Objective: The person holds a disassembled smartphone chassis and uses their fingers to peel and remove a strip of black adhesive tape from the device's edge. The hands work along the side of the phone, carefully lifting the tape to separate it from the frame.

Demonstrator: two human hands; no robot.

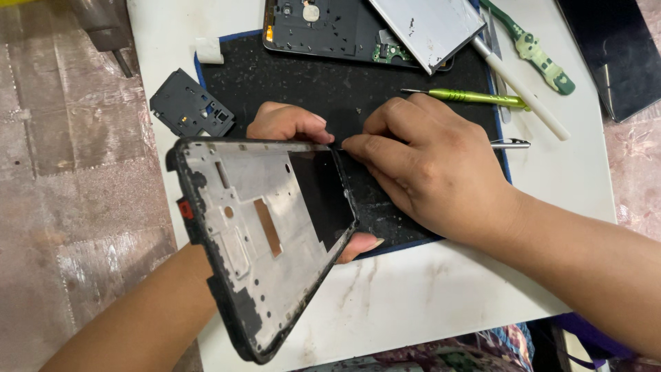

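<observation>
My left hand [292, 124] holds a bare phone frame [255, 234] from behind, tilted up off the table, with fingertips over its top edge and the thumb at its right side. The frame is silver metal with a black rim and a dark rectangular opening. My right hand [427, 165] pinches a thin metal tool [509, 144] whose tip touches the frame's upper right corner. Most of the tool is hidden under the hand.
A black work mat [330, 83] lies on the white table [427, 289]. On it lie an opened phone body [323, 31], a grey back cover [430, 24], a green screwdriver [475, 98] and a white-handled tool [527, 93]. A small black plastic part [187, 107] sits left.
</observation>
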